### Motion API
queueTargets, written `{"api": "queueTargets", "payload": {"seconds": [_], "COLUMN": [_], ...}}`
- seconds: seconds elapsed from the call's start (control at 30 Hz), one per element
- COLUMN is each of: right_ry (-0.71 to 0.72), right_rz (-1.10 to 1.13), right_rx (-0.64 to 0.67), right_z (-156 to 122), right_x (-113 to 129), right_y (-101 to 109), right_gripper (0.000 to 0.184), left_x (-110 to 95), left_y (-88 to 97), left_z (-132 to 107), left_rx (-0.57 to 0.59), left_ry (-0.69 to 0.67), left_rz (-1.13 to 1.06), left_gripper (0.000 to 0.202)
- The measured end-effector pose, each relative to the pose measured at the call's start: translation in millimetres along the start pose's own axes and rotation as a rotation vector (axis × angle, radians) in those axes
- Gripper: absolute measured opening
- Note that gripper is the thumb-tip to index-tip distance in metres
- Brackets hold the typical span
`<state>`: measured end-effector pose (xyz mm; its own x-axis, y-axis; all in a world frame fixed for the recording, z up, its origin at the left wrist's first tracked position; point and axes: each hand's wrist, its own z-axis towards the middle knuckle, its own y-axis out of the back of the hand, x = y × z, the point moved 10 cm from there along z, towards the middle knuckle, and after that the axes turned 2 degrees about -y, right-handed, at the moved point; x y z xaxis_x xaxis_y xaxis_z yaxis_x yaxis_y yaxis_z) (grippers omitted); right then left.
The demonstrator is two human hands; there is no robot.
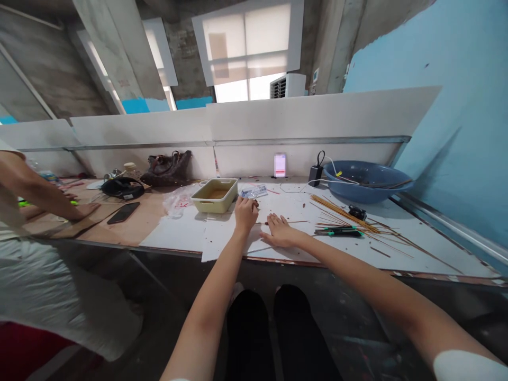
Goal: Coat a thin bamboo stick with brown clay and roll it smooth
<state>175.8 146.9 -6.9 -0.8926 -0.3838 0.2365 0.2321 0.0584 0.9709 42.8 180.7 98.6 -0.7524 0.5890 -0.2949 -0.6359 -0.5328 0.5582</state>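
Observation:
My left hand [246, 212] is over the white board, fingers curled in a pinch. At its fingertips is a small dark brown lump [255, 204], too small to name. To the right, my right hand [280, 233] rests low on the board with its fingers stretched out. A thin brown stick [298, 221] runs sideways at its fingers; the palm hides part of it. Just behind my left hand stand a pale yellow plastic basin [214, 205] with brownish liquid and a clear plastic packet [254, 191].
To the right lie green-and-black utility knives [340, 232], a bundle of thin sticks [345, 212] and a blue basin [365, 182]. A lit phone [280, 165] leans at the back beside a black power bank [315, 175]. Leftward are a dark phone [123, 212], a handbag [169, 169] and another person's arm [39, 185].

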Motion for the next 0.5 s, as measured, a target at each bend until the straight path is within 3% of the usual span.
{"api": "queueTargets", "payload": {"seconds": [0.13,0.23,0.5], "right_ry": [0.021,-0.001,-0.114], "right_rz": [-0.021,-0.033,-0.041], "right_rx": [0.043,0.059,0.015], "right_z": [-28,-29,47], "right_x": [6,6,-11], "right_y": [-5,-9,5], "right_gripper": [0.116,0.113,0.111], "left_x": [-1,-1,0], "left_y": [1.6,1.7,0.9], "left_z": [1,1,1], "left_rx": [-0.032,-0.040,-0.050], "left_ry": [0.004,0.000,-0.014], "left_rz": [-0.005,-0.014,-0.005], "left_gripper": [0.030,0.030,0.029]}}
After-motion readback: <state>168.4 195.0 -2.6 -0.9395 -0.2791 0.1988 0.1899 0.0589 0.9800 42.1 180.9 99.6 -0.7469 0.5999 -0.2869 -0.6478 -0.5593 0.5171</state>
